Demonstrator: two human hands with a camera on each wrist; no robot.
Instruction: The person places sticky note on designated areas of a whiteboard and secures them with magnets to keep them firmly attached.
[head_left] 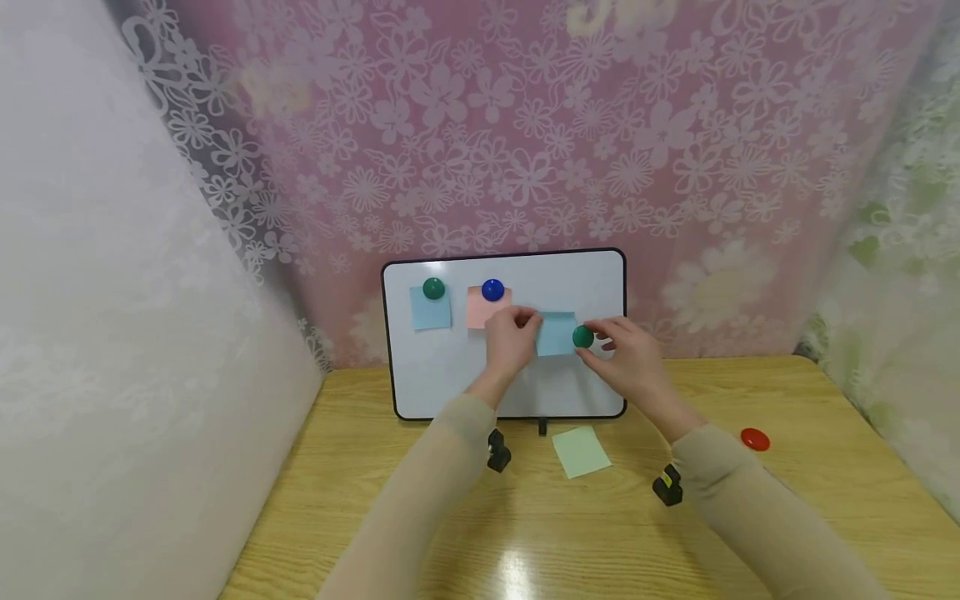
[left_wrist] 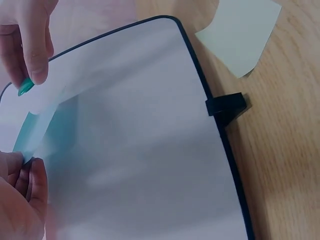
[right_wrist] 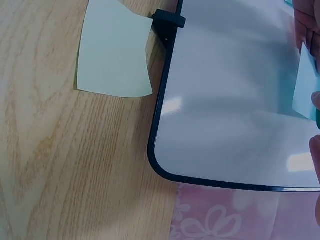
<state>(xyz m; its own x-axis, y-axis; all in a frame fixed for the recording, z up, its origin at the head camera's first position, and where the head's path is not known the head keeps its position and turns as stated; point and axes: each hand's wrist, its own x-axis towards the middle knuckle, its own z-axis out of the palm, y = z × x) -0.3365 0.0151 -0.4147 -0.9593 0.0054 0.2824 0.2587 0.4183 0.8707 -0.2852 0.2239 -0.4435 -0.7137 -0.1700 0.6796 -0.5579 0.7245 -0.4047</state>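
Note:
A whiteboard [head_left: 450, 375] stands upright at the back of the wooden table. A blue note [head_left: 555, 335] lies against its right half. My left hand [head_left: 525, 321] pinches the note's left edge; the left wrist view shows those fingers [left_wrist: 22, 175] on the blue note [left_wrist: 36, 131]. My right hand [head_left: 596, 342] grips a green magnet [head_left: 582, 337] at the note's right edge, and its fingertips [left_wrist: 32, 55] hold the same green magnet [left_wrist: 25, 88] in the left wrist view. In the right wrist view only a strip of the blue note [right_wrist: 305, 90] shows.
The board also carries a second blue note under a green magnet [head_left: 433, 289] and a pink note under a blue magnet [head_left: 492, 290]. A pale green note [head_left: 581, 451] lies on the table before the board. A red magnet [head_left: 754, 439] lies at the right. Curtains surround the table.

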